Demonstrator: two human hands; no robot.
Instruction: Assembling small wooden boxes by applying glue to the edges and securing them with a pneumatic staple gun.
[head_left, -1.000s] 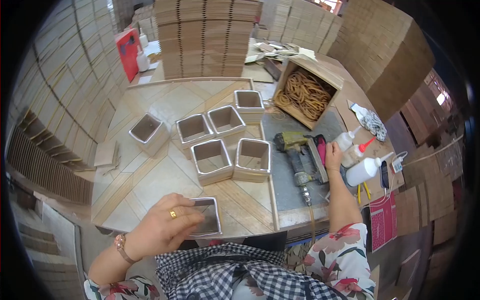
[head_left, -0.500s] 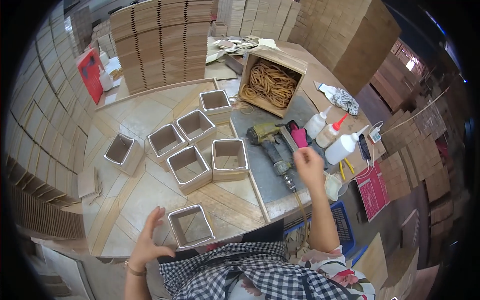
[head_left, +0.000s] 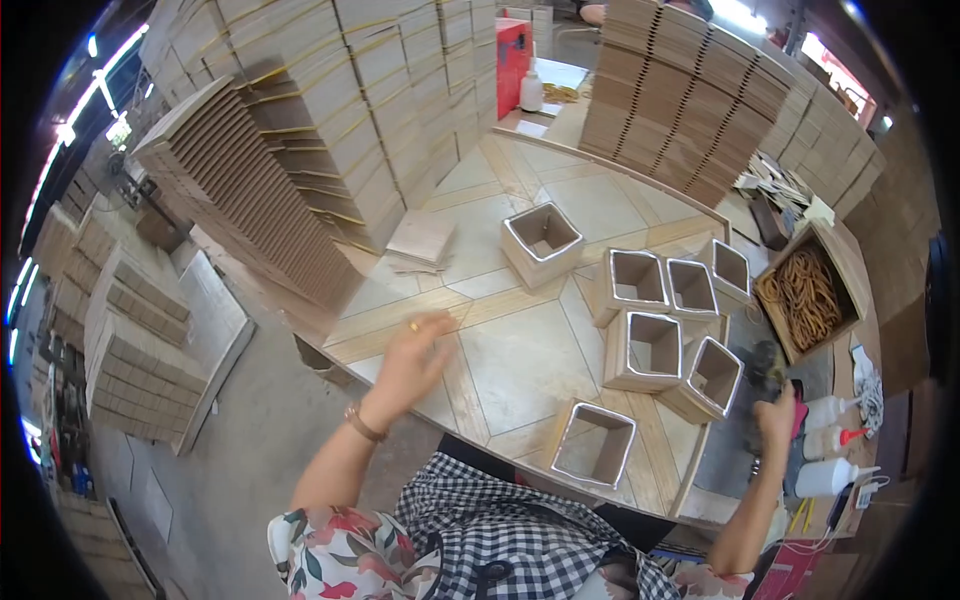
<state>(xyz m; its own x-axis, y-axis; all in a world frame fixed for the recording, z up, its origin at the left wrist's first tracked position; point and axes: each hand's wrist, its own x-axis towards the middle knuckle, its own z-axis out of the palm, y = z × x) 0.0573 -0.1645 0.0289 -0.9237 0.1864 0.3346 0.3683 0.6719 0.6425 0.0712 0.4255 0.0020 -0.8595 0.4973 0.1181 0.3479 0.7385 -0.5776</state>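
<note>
Over the table's near left part, my left hand (head_left: 412, 358) is open with nothing in it, its fingers stretched and slightly blurred. Beyond its fingertips lies a small pile of square wooden panels (head_left: 422, 238). At the right, my right hand (head_left: 776, 415) is at the air nail gun (head_left: 765, 367); its fingers are partly hidden, so their grip cannot be made out. Between my hands, an open square wooden box frame (head_left: 558, 440) with a white line along its rim stands near the front edge. Several similar frames cluster behind it, and one wooden frame (head_left: 540, 262) stands apart farther left.
A wooden box of tan rubber bands (head_left: 800, 303) lies tipped at the right. Glue bottles (head_left: 825, 477) stand near the right edge. Tall stacks of wooden boards (head_left: 683, 95) rise behind the table, and more panel stacks (head_left: 262, 200) flank its left. A raised wooden strip borders the table.
The view has swung left. My left hand has moved from beside the near box frame toward the panel pile. My right hand has come closer to the nail gun.
</note>
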